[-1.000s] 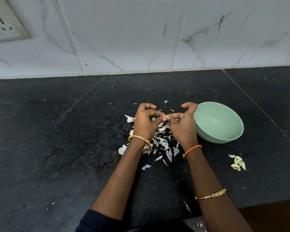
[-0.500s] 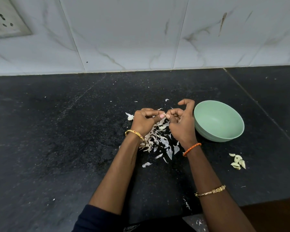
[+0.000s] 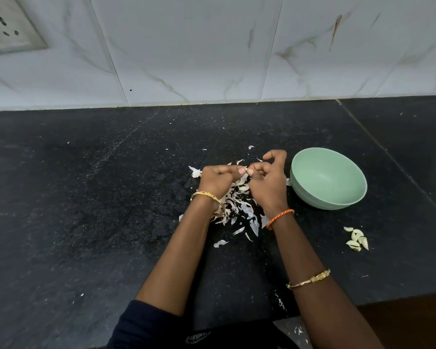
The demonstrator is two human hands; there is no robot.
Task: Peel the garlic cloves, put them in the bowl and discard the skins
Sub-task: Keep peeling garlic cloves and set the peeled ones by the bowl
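Fingers [image 3: 233,170] of both hands curled tight, tips meeting on a barely visible garlic clove [image 3: 248,171] above the black counter [image 3: 86,210]. Left hand [image 3: 218,181] and right hand [image 3: 268,183] just left of the green bowl [image 3: 347,197]. Skins [image 3: 239,210] beneath the hands, left of bowl. Unpeeled cloves [image 3: 357,239] nearer than bowl.

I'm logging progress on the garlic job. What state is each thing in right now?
left hand: fingers curled, pinching a small piece with the right hand
right hand: fingers curled on the same piece
piece of garlic: mostly hidden, peel state unclear
green bowl: upright, looks empty
garlic skins: loose pile on the counter under the hands
garlic cloves: on the counter, outside the bowl
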